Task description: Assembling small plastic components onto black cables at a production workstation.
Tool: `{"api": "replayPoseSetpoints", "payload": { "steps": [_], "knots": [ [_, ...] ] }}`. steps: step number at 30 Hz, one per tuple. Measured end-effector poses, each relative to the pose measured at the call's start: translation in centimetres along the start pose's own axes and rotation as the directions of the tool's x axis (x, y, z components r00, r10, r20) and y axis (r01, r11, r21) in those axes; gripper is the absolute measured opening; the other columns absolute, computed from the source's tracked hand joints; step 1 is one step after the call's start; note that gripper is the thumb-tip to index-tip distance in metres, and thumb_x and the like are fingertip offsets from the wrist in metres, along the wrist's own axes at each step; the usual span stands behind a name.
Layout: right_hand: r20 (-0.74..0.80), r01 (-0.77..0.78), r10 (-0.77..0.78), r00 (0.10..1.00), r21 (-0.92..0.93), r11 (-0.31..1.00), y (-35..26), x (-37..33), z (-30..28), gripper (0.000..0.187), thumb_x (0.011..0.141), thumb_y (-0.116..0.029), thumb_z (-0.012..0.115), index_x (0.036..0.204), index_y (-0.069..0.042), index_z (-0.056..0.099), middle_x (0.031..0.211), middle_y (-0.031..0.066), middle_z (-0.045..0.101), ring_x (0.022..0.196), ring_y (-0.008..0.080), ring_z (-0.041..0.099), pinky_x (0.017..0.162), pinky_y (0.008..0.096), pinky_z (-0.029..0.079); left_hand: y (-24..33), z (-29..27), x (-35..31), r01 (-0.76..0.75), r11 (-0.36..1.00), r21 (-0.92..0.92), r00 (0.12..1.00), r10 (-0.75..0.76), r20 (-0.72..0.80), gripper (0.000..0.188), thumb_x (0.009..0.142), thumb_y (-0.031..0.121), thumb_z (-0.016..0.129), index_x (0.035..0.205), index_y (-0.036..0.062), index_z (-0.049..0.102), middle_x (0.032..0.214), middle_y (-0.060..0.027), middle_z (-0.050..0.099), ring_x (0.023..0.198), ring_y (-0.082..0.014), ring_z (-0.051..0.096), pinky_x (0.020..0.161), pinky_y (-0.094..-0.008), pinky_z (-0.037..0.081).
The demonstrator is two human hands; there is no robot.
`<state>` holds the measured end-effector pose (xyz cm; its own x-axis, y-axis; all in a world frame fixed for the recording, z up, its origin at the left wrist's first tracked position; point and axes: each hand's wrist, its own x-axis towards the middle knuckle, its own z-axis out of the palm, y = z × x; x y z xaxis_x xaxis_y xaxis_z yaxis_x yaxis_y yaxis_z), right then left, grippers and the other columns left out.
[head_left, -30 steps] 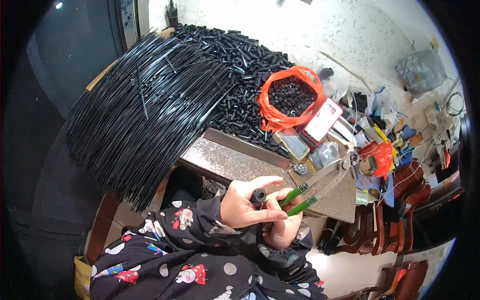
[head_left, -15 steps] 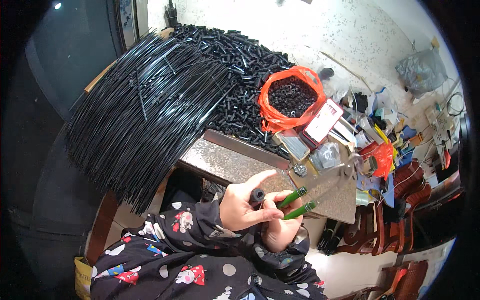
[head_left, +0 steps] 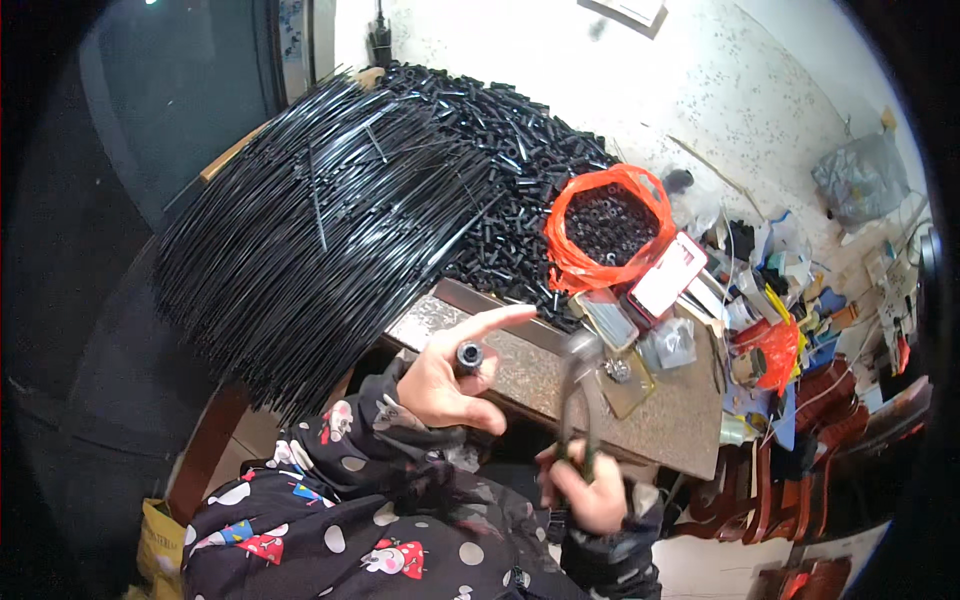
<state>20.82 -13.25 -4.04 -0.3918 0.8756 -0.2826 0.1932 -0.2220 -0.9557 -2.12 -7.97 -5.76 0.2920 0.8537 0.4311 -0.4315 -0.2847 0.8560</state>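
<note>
Centrally, the left hand (head_left: 448,378) pinches a short black tube piece (head_left: 469,355) between thumb and curled fingers, forefinger stretched out straight, above the near edge of the surface (head_left: 660,425). Lower right, the right hand (head_left: 590,490) is closed round the green handles of a pair of pliers (head_left: 580,395), whose blurred head points up toward the surface; the two hands are apart. Behind the left hand, a large bundle of long black rods (head_left: 320,240) fans out to the left, resting against a heap of short black tube pieces (head_left: 510,170). An orange plastic bag (head_left: 605,225) holding more dark pieces sits at the heap's right edge, with a red-edged phone (head_left: 665,275) just beside it.
</note>
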Motion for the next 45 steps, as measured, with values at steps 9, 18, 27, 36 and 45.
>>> {"api": "replayPoseSetpoints", "payload": {
  "steps": [9, 18, 27, 36, 45],
  "knots": [
    [0.351, 0.152, -0.141, 0.926, -0.004, 0.988, 2.4, -0.1, 0.7, 0.053, 0.085, -0.004, 0.044, 0.133, 0.001, 0.024, 0.094, 0.0161, 0.058, 0.074, 0.0167, 0.056, 0.07, 0.0298, 0.045, 0.9, 1.1, 0.2, -0.01, 0.934, 0.358, 0.997, 0.036, -0.065, 0.027, 0.064, 0.016, 0.077, 0.078, -0.0008, 0.06, 0.054, 0.0015, 0.052, 0.051, -0.0021, 0.043, 0.045, -0.0196, 0.034],
    [0.242, -0.306, 0.288, 0.927, 0.042, 0.951, -0.3, -1.5, 0.1, 0.031, 0.085, -0.005, 0.048, 0.115, 0.0, 0.044, 0.076, 0.0135, 0.058, 0.062, 0.0197, 0.056, 0.058, 0.0315, 0.045, -1.0, 2.2, -0.2, 0.049, 0.938, 0.344, 0.969, 0.039, -0.243, 0.018, 0.069, 0.015, 0.069, 0.071, 0.001, 0.059, 0.05, 0.0012, 0.05, 0.046, -0.0015, 0.042, 0.042, -0.0193, 0.033],
    [0.095, 0.248, -0.23, 0.969, -0.457, 0.854, 1.6, -0.3, 1.2, 0.036, 0.081, -0.004, 0.051, 0.116, -0.002, 0.046, 0.08, 0.0137, 0.059, 0.072, 0.0196, 0.06, 0.066, 0.0278, 0.045, -0.7, 2.3, 0.6, 0.058, 0.963, 0.262, 0.96, 0.018, -0.279, 0.023, 0.068, 0.014, 0.071, 0.078, 0.001, 0.055, 0.055, 0.0035, 0.049, 0.05, -0.0007, 0.042, 0.045, -0.0177, 0.033],
    [0.012, 0.207, -0.225, 0.974, -0.44, 0.874, 0.1, -0.3, 4.5, 0.046, 0.081, -0.002, 0.05, 0.126, -0.004, 0.039, 0.107, 0.0205, 0.056, 0.101, 0.0254, 0.056, 0.081, 0.0288, 0.043, 0.2, 3.5, 0.0, 0.003, 0.99, 0.143, 0.922, 0.053, -0.385, 0.021, 0.069, 0.004, 0.065, 0.086, -0.0007, 0.052, 0.063, 0.0035, 0.05, 0.053, -0.0002, 0.04, 0.048, -0.0158, 0.03],
    [0.021, 0.362, -0.467, 0.884, -0.663, 0.655, 3.0, 3.7, -2.7, 0.026, 0.077, -0.014, 0.06, 0.098, 0.0, 0.055, 0.075, 0.0122, 0.05, 0.07, 0.0231, 0.051, 0.064, 0.0301, 0.042, 1.6, 3.3, 0.9, -0.021, 0.974, 0.227, 0.931, 0.102, -0.351, 0.038, 0.081, 0.014, 0.058, 0.113, -0.0032, 0.049, 0.057, 0.0083, 0.045, 0.05, 0.0008, 0.035, 0.046, -0.016, 0.025]
  ]
}}
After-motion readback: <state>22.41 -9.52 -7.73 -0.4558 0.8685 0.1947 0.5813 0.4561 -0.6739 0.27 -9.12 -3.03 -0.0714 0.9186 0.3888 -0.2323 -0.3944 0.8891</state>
